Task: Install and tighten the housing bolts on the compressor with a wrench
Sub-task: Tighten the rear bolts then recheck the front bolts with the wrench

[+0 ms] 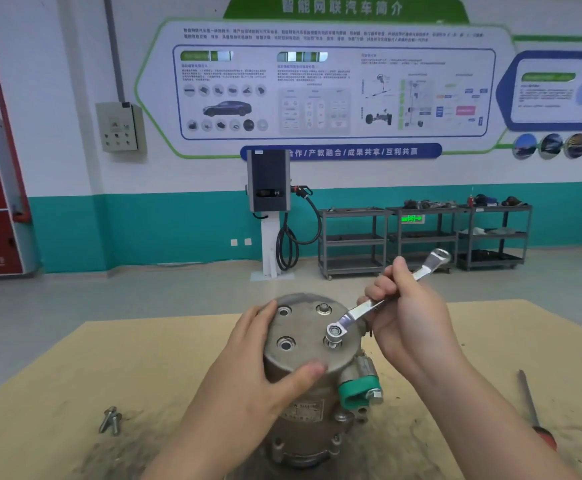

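A grey metal compressor (312,358) stands upright on the table, round housing top facing me. My left hand (265,362) wraps the housing's left side, thumb on the front rim. My right hand (407,317) grips the shaft of a silver ring wrench (358,311); its ring end sits over a bolt (334,330) at the top's right front. Another bolt (324,309) sits in the rear right hole. Two left holes (285,344) stand open. Two loose bolts (111,420) lie on the table to the left.
The tan table (74,375) has dark smudges around the compressor. A screwdriver with a red handle (533,410) lies at the right. A green plug (355,391) sticks out of the compressor's right side. Shelving carts and a charging post stand by the far wall.
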### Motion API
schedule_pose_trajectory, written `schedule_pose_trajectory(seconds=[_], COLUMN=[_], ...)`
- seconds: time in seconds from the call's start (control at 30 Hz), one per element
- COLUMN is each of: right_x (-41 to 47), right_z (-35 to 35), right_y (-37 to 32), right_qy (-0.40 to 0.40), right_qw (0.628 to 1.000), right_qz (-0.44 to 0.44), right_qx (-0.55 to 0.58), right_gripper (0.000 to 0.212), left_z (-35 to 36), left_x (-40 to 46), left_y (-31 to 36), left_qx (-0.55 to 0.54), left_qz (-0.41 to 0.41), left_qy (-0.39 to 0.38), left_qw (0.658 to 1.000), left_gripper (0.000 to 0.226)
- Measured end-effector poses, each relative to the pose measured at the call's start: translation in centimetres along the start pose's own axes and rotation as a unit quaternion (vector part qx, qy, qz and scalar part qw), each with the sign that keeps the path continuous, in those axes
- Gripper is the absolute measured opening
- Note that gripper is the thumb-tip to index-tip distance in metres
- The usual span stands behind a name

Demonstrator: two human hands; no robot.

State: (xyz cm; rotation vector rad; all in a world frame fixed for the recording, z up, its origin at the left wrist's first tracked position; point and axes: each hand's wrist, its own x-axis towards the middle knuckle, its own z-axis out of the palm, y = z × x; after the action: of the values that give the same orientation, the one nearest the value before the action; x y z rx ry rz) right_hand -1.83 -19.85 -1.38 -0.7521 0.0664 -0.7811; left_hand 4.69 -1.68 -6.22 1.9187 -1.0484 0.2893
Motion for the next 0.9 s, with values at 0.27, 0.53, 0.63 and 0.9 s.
schedule_pose_trajectory(seconds=[0.27,0.53,0.63,0.9], right_x=[-0.3,-6.8,-8.5,-3.9], right_z=[-1.8,-6.1,-5.3,6.9], right_y=[-0.8,0.3,-0.1,-0.6], right_qy=[-0.027,-0.013,-0.142,-0.404], right_qw=[0.997,0.938,0.735,0.463], right_qz=[0.0,-0.247,-0.449,-0.258], right_qx=[-0.078,-0.242,-0.487,-0.746], right_gripper=[0.016,0.019,0.006,0.015], left_z=[2.1,4.0,4.2,5.3], left_x=[-2.7,-3.2,-3.0,-3.6], left_y=[-1.7,-4.3,-4.2,-3.8], left_qx=[-0.1,0.012,0.06,0.07], left_qz=[-0.103,-0.138,-0.158,-0.187], left_qy=[0.065,-0.016,-0.03,0.012], left_qw=[0.987,0.99,0.985,0.98], left_gripper=[0.133,0.126,0.135,0.132])
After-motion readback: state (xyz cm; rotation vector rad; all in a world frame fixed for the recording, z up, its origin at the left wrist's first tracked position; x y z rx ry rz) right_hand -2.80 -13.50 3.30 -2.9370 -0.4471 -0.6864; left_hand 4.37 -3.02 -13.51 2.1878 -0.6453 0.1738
